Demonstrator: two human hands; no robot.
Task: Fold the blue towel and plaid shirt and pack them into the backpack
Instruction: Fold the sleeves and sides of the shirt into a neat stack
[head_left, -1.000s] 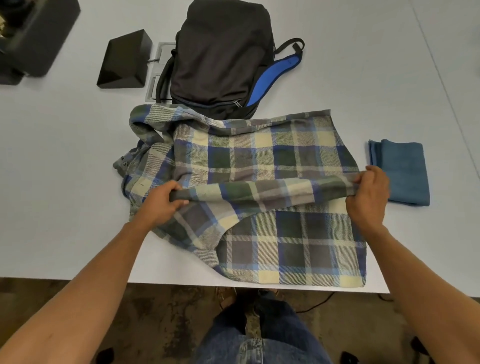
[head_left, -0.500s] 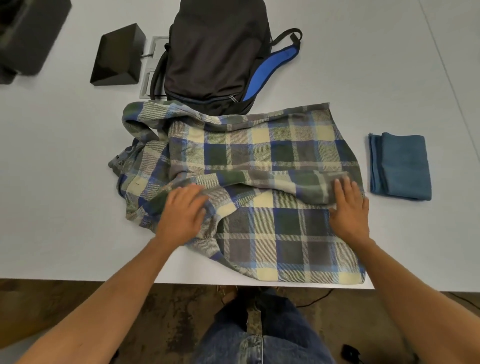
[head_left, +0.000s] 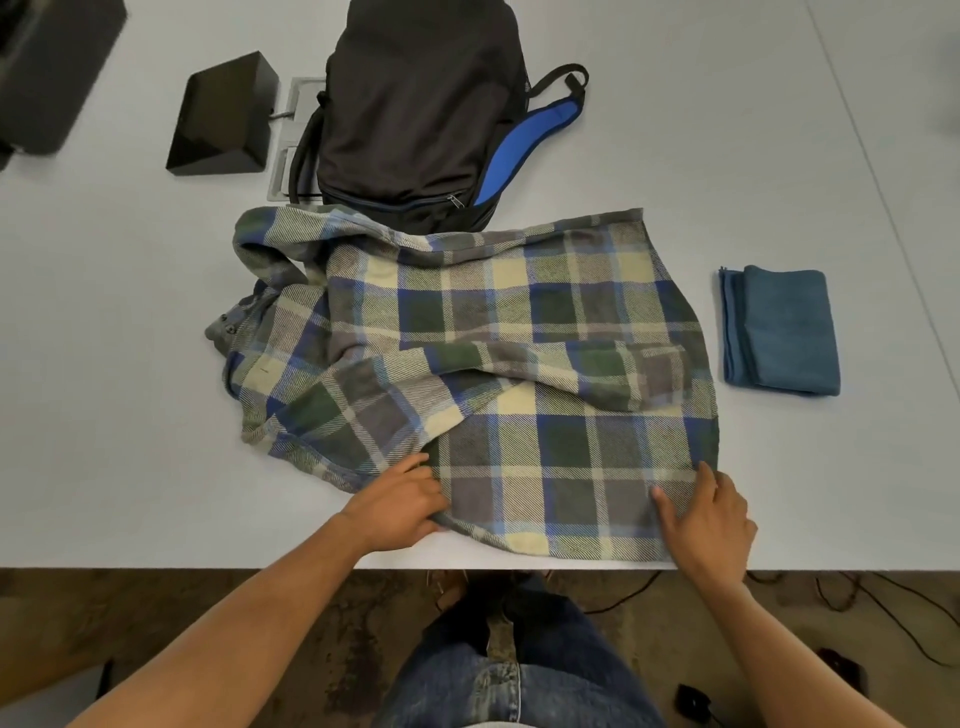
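With the sleeve now laid across, both hands drop to the hem.
Left hand (head_left: 397, 506) and right hand (head_left: 706, 519) pinch the plaid shirt (head_left: 519, 374) at 6 o'clock on the bench (head_left: 104, 364); blue towel (head_left: 784, 330) folded at 3, backpack (head_left: 415, 104) at 12; bottom fold likely next.

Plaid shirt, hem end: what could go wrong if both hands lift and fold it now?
The left hand and right hand grip the plaid shirt at the table edge, so slack may slip off. The sleeve laid across it may slide out of place. The bunched collar side may fold lumpy. The shirt's far edge overlaps the backpack and may drag on it.
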